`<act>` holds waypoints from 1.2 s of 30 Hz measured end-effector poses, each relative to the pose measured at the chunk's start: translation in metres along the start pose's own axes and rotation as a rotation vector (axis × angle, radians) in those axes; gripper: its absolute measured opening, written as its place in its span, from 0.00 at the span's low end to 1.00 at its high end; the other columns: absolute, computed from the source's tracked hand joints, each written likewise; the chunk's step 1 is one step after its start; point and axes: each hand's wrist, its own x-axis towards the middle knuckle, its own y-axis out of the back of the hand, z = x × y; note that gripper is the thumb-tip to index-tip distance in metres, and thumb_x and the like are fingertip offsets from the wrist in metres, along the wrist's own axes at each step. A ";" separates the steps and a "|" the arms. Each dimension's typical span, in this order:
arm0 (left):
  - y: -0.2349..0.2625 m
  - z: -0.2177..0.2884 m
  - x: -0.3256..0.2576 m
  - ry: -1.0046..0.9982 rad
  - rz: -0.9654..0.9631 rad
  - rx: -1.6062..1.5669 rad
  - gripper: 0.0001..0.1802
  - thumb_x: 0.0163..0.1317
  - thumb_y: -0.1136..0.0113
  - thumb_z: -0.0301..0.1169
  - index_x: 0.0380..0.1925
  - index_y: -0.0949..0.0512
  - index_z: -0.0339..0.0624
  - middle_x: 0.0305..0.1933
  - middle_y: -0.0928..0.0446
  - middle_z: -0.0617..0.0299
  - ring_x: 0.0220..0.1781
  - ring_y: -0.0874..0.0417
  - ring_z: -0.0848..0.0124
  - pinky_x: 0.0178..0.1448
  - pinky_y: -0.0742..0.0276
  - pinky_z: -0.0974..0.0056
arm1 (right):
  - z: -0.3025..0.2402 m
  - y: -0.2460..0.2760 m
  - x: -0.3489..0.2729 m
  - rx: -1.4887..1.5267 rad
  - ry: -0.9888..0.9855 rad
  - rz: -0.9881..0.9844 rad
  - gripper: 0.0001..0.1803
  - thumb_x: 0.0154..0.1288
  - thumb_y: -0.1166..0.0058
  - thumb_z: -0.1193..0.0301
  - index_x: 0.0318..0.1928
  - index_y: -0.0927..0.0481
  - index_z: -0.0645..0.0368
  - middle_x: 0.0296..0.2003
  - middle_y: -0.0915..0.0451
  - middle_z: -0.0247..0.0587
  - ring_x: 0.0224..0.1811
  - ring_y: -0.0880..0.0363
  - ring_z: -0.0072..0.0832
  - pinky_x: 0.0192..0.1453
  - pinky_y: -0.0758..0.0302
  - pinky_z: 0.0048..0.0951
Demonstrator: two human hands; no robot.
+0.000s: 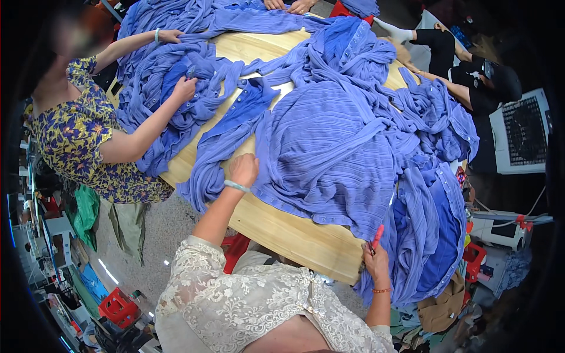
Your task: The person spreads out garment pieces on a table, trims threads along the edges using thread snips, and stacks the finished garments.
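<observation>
Across the head view, we worked at a pale wooden table heaped with blue ribbed knit garments. Our left hand, near nine o'clock of the spread garment, lay palm-down with fingers together, pressing the knit flat on the wood; it clamped nothing. Our right hand, at five o'clock by the table edge, was closed around small red-handled snips, their tips at the garment's hem. To do this well, we judged that the cloth wanted holding taut and the blades kept just off the knit, nipping only loose thread. The fabric looked soft, stretchy and finely ribbed, with a buttoned placket along its lower edge. At ten o'clock, a person in a floral top handled another pile; at two o'clock someone in black sat beside the table.
</observation>
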 end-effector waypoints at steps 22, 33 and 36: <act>0.187 0.192 -0.037 -0.640 -0.052 -1.501 0.11 0.71 0.45 0.30 0.49 0.20 0.39 0.45 0.18 0.65 0.45 0.20 0.80 0.50 0.25 0.72 | 0.002 -0.028 -0.057 -0.216 0.384 -0.135 0.16 0.60 0.44 0.63 0.44 0.25 0.58 0.27 0.19 0.56 0.33 0.19 0.53 0.38 0.25 0.52; 0.332 0.261 -0.117 -1.282 1.481 0.122 0.26 0.65 0.40 0.36 0.60 0.28 0.36 0.57 0.21 0.58 0.58 0.21 0.67 0.60 0.26 0.60 | -0.131 -0.015 -0.016 -0.056 0.708 -0.056 0.14 0.60 0.45 0.62 0.41 0.24 0.59 0.31 0.19 0.56 0.39 0.20 0.53 0.44 0.26 0.51; 0.356 0.289 -0.135 -1.148 1.808 0.357 0.29 0.65 0.41 0.40 0.62 0.30 0.37 0.59 0.22 0.57 0.59 0.21 0.64 0.59 0.25 0.58 | -0.143 -0.029 0.006 0.150 1.104 0.759 0.13 0.60 0.46 0.64 0.40 0.20 0.59 0.37 0.18 0.56 0.47 0.21 0.49 0.54 0.29 0.50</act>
